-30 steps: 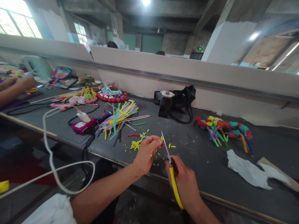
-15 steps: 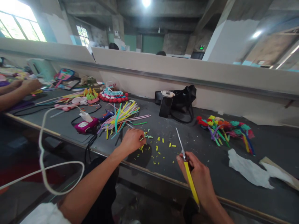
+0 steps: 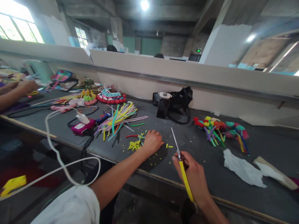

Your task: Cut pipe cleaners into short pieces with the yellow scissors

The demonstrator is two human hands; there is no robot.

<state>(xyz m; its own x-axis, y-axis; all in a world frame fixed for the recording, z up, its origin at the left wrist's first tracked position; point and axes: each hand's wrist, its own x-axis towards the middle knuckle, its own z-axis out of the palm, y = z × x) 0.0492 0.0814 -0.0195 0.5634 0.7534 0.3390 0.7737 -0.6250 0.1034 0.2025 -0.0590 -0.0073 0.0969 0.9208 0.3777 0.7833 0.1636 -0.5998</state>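
My right hand (image 3: 192, 171) is wrapped round a pair of scissors (image 3: 186, 180) with yellow handles. The narrow blades point away from me over the dark table (image 3: 210, 174). My left hand (image 3: 153, 142) rests on the table with fingers curled down and together; what lies under them is hidden. Left of it is a small pile of cut yellow pieces (image 3: 134, 145), with light-green bits (image 3: 141, 136) and a short red stem (image 3: 132, 136) behind. Two loose yellow pieces (image 3: 169, 146) lie between the hands. Farther back is a bundle of coloured pipe cleaners (image 3: 121, 116).
A purple box (image 3: 81, 127) with a white plug and cable (image 3: 53, 146) stands left. A black bag (image 3: 181, 101) is at the back. Fuzzy flowers (image 3: 219, 127) and white paper (image 3: 243, 168) lie right. Another person's hand (image 3: 26, 87) works far left.
My left hand has moved right across the table, uncovering the yellow pile and the red stem. My right hand keeps the scissors in about the same place. The view has shifted slightly.
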